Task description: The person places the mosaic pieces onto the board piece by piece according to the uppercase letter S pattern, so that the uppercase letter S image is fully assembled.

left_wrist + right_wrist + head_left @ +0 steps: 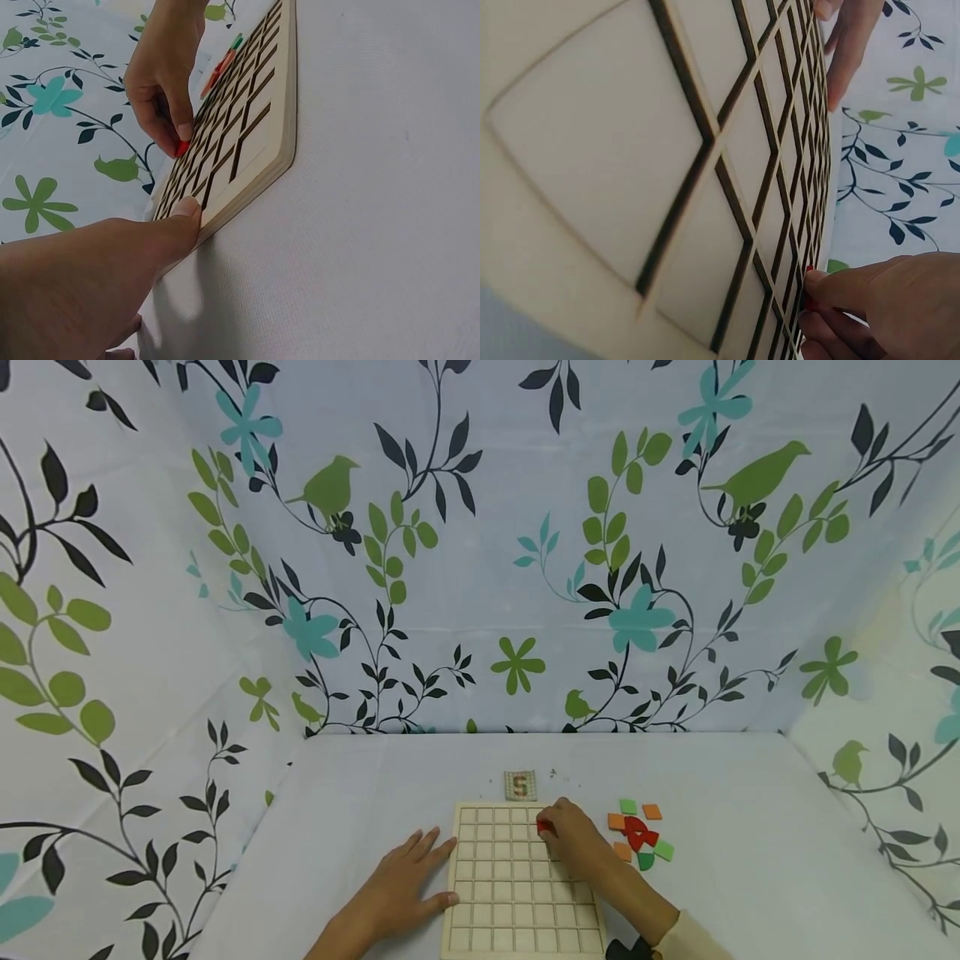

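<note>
A pale wooden grid board [501,895] with square cells lies flat on the white table. At its left edge rests my left hand [401,887], fingers spread; in the left wrist view its thumb [184,217] touches the board's rim. My right hand [576,842] pinches a small red piece [542,827] between thumb and fingertips over the board's upper right cells. In the left wrist view the red piece [182,148] shows below the fingertips. The right wrist view shows only a sliver of it, so its full shape is hidden.
Right of the board lies a loose cluster of red pieces [636,833], orange squares [652,812] and green pieces [663,849]. A small patterned tile [520,786] marked like a 5 or S sits beyond the board's far edge. Leaf-printed cloth [480,568] hangs behind the table.
</note>
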The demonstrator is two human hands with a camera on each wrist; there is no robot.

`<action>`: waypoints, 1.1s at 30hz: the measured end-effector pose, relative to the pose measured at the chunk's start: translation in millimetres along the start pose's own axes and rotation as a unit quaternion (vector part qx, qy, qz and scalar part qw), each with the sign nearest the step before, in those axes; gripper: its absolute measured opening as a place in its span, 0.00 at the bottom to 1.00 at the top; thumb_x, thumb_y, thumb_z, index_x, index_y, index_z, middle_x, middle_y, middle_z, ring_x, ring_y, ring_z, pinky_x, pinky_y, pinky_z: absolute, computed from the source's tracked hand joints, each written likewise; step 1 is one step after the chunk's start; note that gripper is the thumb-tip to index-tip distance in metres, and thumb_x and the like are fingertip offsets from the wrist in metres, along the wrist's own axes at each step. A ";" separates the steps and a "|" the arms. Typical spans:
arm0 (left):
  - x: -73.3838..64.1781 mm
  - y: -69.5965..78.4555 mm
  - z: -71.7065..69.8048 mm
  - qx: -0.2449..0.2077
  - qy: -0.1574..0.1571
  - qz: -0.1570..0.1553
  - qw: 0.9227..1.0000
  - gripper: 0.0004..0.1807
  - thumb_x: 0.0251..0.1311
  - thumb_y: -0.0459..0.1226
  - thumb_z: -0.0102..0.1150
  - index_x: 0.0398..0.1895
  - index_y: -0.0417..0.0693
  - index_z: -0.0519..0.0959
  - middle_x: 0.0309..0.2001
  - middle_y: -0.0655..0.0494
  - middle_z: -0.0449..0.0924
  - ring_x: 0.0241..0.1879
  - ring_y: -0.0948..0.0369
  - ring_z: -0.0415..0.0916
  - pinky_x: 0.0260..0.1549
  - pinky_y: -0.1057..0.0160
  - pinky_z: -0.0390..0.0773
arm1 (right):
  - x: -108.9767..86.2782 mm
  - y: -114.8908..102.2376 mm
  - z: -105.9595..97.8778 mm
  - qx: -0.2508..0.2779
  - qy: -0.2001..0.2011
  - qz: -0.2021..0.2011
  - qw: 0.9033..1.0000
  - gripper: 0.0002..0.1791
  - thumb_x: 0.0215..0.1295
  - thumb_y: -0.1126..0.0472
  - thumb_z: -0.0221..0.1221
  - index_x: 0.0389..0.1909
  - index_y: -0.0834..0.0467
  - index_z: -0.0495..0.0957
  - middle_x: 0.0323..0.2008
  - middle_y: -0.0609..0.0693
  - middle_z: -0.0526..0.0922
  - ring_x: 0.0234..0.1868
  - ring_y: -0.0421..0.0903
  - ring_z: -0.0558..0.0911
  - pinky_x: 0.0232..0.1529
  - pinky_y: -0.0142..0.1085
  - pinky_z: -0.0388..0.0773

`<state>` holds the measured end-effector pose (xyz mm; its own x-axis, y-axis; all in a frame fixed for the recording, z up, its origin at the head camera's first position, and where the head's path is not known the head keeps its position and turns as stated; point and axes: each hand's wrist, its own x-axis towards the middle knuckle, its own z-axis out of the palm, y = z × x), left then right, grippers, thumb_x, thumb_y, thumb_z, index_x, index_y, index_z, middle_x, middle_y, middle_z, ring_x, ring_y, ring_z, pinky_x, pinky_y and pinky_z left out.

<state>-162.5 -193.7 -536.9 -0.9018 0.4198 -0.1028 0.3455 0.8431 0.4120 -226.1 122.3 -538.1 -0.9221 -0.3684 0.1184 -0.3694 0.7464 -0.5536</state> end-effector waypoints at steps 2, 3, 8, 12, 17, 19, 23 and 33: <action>0.5 0.7 0.1 0.000 0.000 0.001 1.000 0.47 0.68 0.69 0.56 0.83 0.57 0.62 0.83 0.42 0.55 0.81 0.36 0.51 0.73 0.28 0.58 | -1.3 -1.8 1.0 -0.002 0.009 -0.009 1.000 0.10 0.68 0.69 0.69 0.49 0.64 0.85 0.40 0.52 0.79 0.42 0.47 0.80 0.45 0.44 0.83; 0.7 0.8 0.3 0.001 0.001 0.002 1.000 0.47 0.68 0.68 0.56 0.83 0.57 0.62 0.83 0.42 0.55 0.81 0.36 0.51 0.73 0.28 0.58 | -1.9 -2.4 1.8 -0.002 0.013 -0.013 1.000 0.11 0.68 0.69 0.69 0.49 0.64 0.85 0.39 0.52 0.79 0.42 0.47 0.80 0.44 0.44 0.84; 0.1 0.6 2.5 0.005 0.008 0.005 1.000 0.47 0.68 0.68 0.56 0.83 0.57 0.63 0.83 0.43 0.56 0.81 0.37 0.52 0.73 0.29 0.59 | -4.0 -3.8 6.1 0.007 0.016 -0.025 1.000 0.12 0.68 0.68 0.69 0.51 0.65 0.87 0.39 0.50 0.80 0.40 0.46 0.81 0.41 0.39 0.84; 0.4 0.1 2.3 0.004 0.012 0.009 1.000 0.47 0.68 0.68 0.55 0.83 0.57 0.63 0.83 0.42 0.56 0.81 0.36 0.52 0.73 0.29 0.59 | -3.1 -1.7 5.9 0.007 0.011 -0.027 1.000 0.12 0.68 0.66 0.69 0.50 0.64 0.87 0.39 0.49 0.80 0.39 0.44 0.81 0.40 0.38 0.83; 0.8 1.0 1.5 0.003 0.010 0.003 1.000 0.47 0.67 0.68 0.57 0.82 0.56 0.64 0.83 0.42 0.56 0.81 0.36 0.52 0.72 0.28 0.59 | -1.2 1.7 1.9 0.027 -0.011 -0.027 0.999 0.06 0.69 0.65 0.69 0.44 0.59 0.84 0.38 0.46 0.80 0.39 0.42 0.79 0.41 0.38 0.81; 1.4 0.8 2.3 0.004 0.010 0.002 1.000 0.47 0.66 0.68 0.58 0.82 0.57 0.64 0.83 0.42 0.57 0.81 0.35 0.53 0.72 0.27 0.59 | -0.6 4.0 1.1 0.031 -0.017 -0.035 0.999 0.04 0.69 0.66 0.69 0.40 0.58 0.83 0.37 0.46 0.80 0.38 0.43 0.79 0.41 0.38 0.81; 2.8 -0.8 3.6 0.002 0.010 0.007 1.000 0.47 0.67 0.69 0.57 0.82 0.57 0.64 0.83 0.41 0.56 0.81 0.35 0.53 0.72 0.27 0.59 | -1.2 6.6 -1.3 0.023 -0.015 -0.055 0.998 0.03 0.69 0.66 0.69 0.37 0.59 0.84 0.39 0.47 0.79 0.40 0.44 0.80 0.43 0.39 0.82; 1.1 0.2 1.4 0.004 0.009 0.003 1.000 0.47 0.66 0.68 0.58 0.82 0.57 0.64 0.83 0.42 0.57 0.81 0.36 0.53 0.72 0.27 0.59 | -11.5 39.1 -43.6 0.045 0.034 0.008 0.998 0.08 0.70 0.65 0.68 0.47 0.56 0.86 0.44 0.47 0.82 0.48 0.47 0.81 0.51 0.44 0.84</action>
<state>-163.1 -192.6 -538.1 -0.9044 0.4185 -0.0835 0.3526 0.8431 0.4060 -235.0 179.9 -525.2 -0.9344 -0.3166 0.1633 -0.3461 0.6983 -0.6266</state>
